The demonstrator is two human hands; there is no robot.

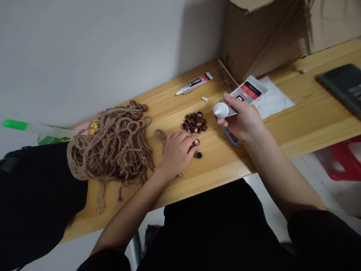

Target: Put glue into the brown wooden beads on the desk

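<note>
My left hand (178, 149) rests on the wooden table (296, 124) with its fingers curled, pinching a small brown nutshell half (196, 142). Another shell half (198, 154) lies just below it. A pile of several shell halves (194, 122) sits a little farther back. My right hand (243, 119) is closed round a large glue tube (237, 99), whose white nozzle points left toward the pile. A small white cap (205, 99) lies on the table near the nozzle. A loop of jute cord (160, 134) lies just left of my left hand.
A heap of knotted jute cord (113, 145) with brown beads (137, 109) fills the left of the table. A second small glue tube (194, 83) lies at the back. A cardboard box (262, 34), white paper (275, 98), a dark tablet (342, 86) and blue-handled scissors (232, 138) are on the right.
</note>
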